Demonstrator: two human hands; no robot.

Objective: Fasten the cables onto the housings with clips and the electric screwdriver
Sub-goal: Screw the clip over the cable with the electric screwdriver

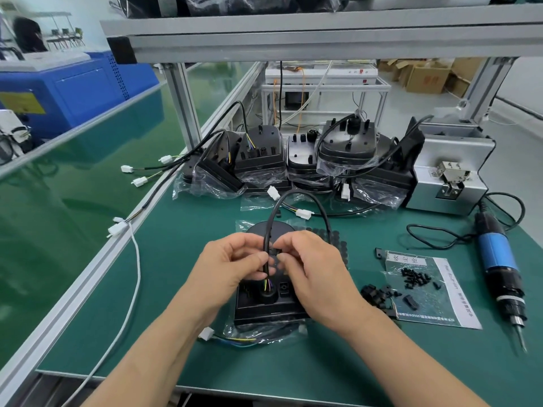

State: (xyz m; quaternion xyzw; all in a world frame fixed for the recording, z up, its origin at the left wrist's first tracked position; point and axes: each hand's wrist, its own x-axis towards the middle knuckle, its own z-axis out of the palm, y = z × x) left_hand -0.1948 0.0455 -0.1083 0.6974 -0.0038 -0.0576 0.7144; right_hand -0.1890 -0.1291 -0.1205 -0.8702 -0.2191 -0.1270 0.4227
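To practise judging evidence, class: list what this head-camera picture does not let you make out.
Head view, what, if anything, the right hand pinches: hidden by its own fingers.
Head view, middle of the housing: under the left hand and the right.
Head view, print on the sheet: too small.
Head view, shelf bags: cut by the top edge.

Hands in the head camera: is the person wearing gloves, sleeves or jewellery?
No. The left hand and right hand are ungloved, with no rings or watch showing. The left forearm and right forearm are uncovered to the frame's edge; no sleeve shows.
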